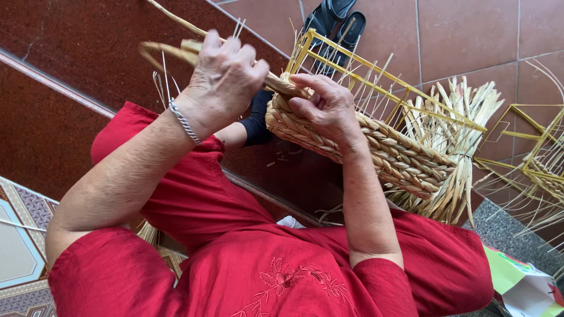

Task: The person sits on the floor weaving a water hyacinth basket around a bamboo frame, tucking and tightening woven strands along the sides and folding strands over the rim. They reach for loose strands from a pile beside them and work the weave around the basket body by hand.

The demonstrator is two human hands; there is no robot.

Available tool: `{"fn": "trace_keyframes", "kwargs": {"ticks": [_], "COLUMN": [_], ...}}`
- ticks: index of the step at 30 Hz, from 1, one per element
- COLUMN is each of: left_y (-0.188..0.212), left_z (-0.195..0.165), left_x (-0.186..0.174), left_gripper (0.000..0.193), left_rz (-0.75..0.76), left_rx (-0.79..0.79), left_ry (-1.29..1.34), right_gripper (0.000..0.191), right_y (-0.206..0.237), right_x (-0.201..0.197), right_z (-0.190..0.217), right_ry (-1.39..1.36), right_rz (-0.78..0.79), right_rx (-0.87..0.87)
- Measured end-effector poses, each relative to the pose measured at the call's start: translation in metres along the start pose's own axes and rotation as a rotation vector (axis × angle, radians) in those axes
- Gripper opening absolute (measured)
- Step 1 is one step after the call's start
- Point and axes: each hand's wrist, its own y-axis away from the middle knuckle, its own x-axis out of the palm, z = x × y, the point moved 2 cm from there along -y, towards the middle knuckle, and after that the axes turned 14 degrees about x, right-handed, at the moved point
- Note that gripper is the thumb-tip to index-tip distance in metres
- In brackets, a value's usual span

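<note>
Half-woven basket resting on the lap, over red trousers; thick braided bands of pale straw wound in rows round a yellow wire frame; upper part of the frame bare, thin wires standing up from the finished rows; loose flat straw ends fanning out at the far end. Left hand raised above the near corner of the basket, fingers curled tight round a braided straw strand, strand running from the fist to the basket's top row; silver bracelet on that wrist. Right hand lying on the basket's near end, fingers bent and partly open, thumb pressed against the top braid, fingertips on the weave; grip on anything there impossible to tell. Black sandals on the reddish tiled floor beyond; second yellow frame to the right.
</note>
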Motion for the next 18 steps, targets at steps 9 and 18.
{"fn": "trace_keyframes", "kwargs": {"ticks": [9, 18], "left_y": [-0.037, -0.067], "left_z": [-0.026, 0.018], "left_x": [-0.004, 0.082], "left_gripper": [0.017, 0.029], "left_rz": [-0.681, -0.097], "left_rx": [0.204, -0.433], "left_ry": [0.153, 1.152], "right_gripper": [0.014, 0.028], "right_y": [-0.016, -0.024], "right_x": [0.03, 0.039], "right_z": [-0.009, 0.009], "right_ry": [-0.102, 0.121], "right_rz": [-0.341, -0.618], "right_rx": [-0.001, -0.047]}}
